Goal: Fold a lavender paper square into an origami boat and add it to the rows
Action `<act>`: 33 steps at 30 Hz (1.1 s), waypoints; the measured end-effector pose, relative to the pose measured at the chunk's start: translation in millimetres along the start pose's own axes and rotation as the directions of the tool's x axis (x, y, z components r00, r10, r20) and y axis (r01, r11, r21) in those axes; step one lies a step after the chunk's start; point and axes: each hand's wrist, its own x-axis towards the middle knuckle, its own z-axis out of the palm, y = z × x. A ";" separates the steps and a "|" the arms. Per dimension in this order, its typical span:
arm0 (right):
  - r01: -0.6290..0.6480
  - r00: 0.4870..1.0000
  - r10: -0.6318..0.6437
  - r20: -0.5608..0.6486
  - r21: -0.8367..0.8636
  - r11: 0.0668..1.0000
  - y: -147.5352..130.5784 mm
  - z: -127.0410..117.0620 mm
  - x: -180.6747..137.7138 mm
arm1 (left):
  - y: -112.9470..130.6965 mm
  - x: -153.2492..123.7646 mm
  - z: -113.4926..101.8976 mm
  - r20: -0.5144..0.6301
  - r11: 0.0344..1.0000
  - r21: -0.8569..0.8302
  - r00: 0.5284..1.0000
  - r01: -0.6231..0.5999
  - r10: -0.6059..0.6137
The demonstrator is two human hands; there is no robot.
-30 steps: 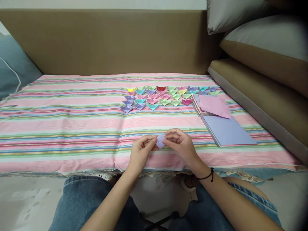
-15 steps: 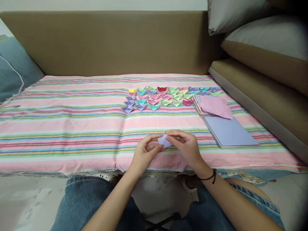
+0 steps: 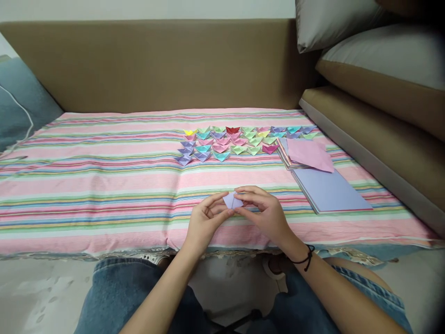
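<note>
A small folded lilac paper piece [image 3: 232,200] is pinched between both my hands just above the striped cloth [image 3: 104,185]. My left hand [image 3: 205,220] grips its left side with thumb and fingers closed. My right hand [image 3: 266,214] holds the right side, fingers curled over it; a black cord circles that wrist. Farther back lie several rows of small folded paper shapes [image 3: 239,139] in many colours. A stack of lilac sheets [image 3: 328,190] with a loose pink sheet [image 3: 309,153] behind it sits to the right of my hands.
The striped cloth covers a low cushioned surface with a brown backrest [image 3: 156,60]. Brown and grey cushions [image 3: 375,93] are piled at the right, and a blue-grey pillow [image 3: 21,102] rests at the left. My jeans-clad knees [image 3: 132,292] are below the cloth's front edge.
Both hands have kept hold of the lilac piece and turned it slightly between the fingers. The view shifted a little.
</note>
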 end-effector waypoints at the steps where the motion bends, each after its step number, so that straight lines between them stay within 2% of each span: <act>1: -0.007 1.000 0.007 0.004 0.012 1.000 0.1 -0.5 0.2 | 0.5 0.2 0.1 -0.002 1.000 0.003 1.000 -0.002 0.002; 8: -0.025 0.999 0.023 0.027 0.065 0.998 1.2 -3.3 1.4 | 2.7 0.3 -1.1 0.049 1.000 -0.002 0.999 0.002 -0.002; 12: -0.025 0.999 0.021 0.046 0.090 0.996 1.2 -5.2 2.1 | 4.4 1.1 -3.8 0.036 1.000 0.019 0.999 0.018 -0.019; 22: -0.044 0.996 0.033 0.085 0.129 0.991 -0.8 -7.9 1.4 | 11.1 2.0 -6.5 0.070 0.993 0.102 0.996 -0.058 0.051; 27: -0.041 0.999 0.036 0.040 0.131 0.991 1.2 -4.2 -0.9 | 8.2 1.8 -5.0 0.091 0.992 0.098 0.993 -0.084 0.075; 33: 0.025 1.000 -0.026 0.014 0.078 0.997 0.3 2.2 -2.3 | 2.5 2.0 -2.8 0.031 0.970 0.198 0.990 -0.143 0.140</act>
